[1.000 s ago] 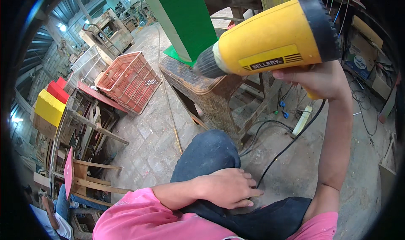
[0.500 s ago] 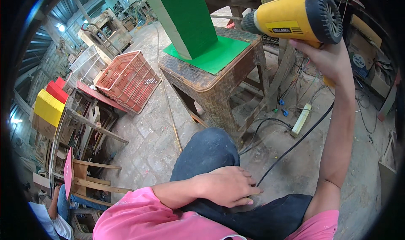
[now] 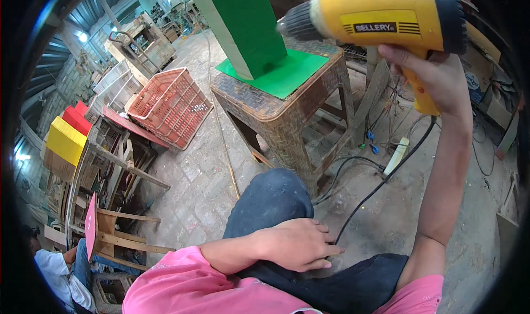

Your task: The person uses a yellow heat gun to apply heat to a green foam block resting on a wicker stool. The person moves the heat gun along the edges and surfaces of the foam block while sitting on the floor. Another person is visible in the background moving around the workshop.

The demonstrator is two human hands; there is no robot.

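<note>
My right hand (image 3: 443,81) is wrapped round the handle of a yellow and black heat gun (image 3: 381,13), raised at the upper right. Its dark nozzle points left, beside the green face of a tall, box-shaped piece (image 3: 245,27) with a pale grey-green side. That piece stands upright on a flat green base (image 3: 303,70) on top of a worn wooden stool (image 3: 268,107); its upper end is out of view. Across my lap lies my left hand (image 3: 298,243), fingers loosely stretched out, with nothing visible in it. The gun's black cord (image 3: 386,176) runs down behind that hand.
A power strip (image 3: 396,157) and tangled wires lie on the floor right of the stool. Further left are a red plastic crate (image 3: 171,107), yellow (image 3: 66,140) and red boxes, and a pink-topped wooden stool (image 3: 110,231). Another person (image 3: 63,275) sits at the lower left.
My right hand has brought the heat gun left and closer to view, its nozzle now beside the green piece. My left hand has stayed on my lap.
</note>
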